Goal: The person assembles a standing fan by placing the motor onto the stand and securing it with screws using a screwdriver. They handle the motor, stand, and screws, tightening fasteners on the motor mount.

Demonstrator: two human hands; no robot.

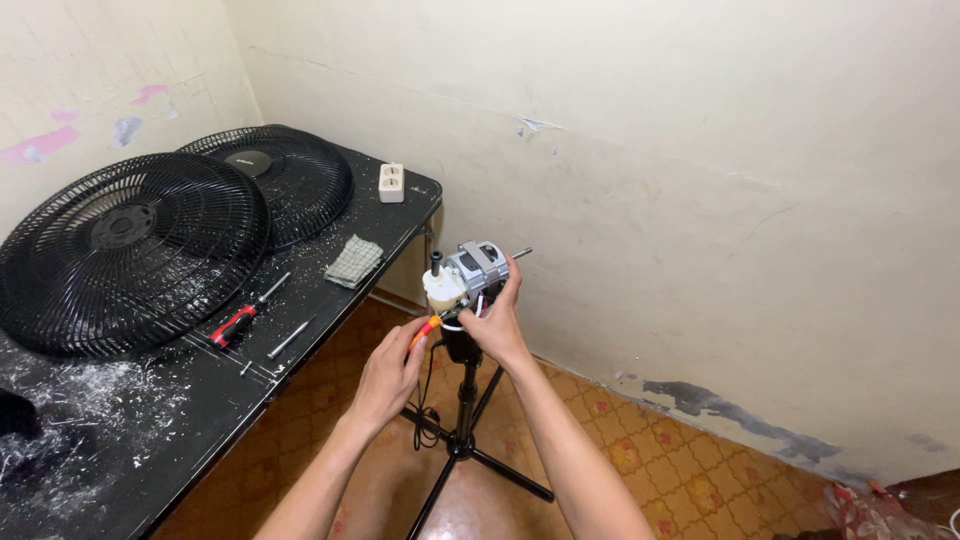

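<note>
Home repair corner, fan grilles [130, 250], screwdriver [240, 320]

Cream walls [700, 150], scuffed, paint peeling near the floor at 4 o'clock. Orange patterned floor tiles [690, 480] at 5 o'clock. Black tabletop [170, 420] at 9 o'clock, dusted with white debris. Even indoor light.

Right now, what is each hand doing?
Left hand: closed on an orange-handled tool.
Right hand: closed on the fan motor.
</note>
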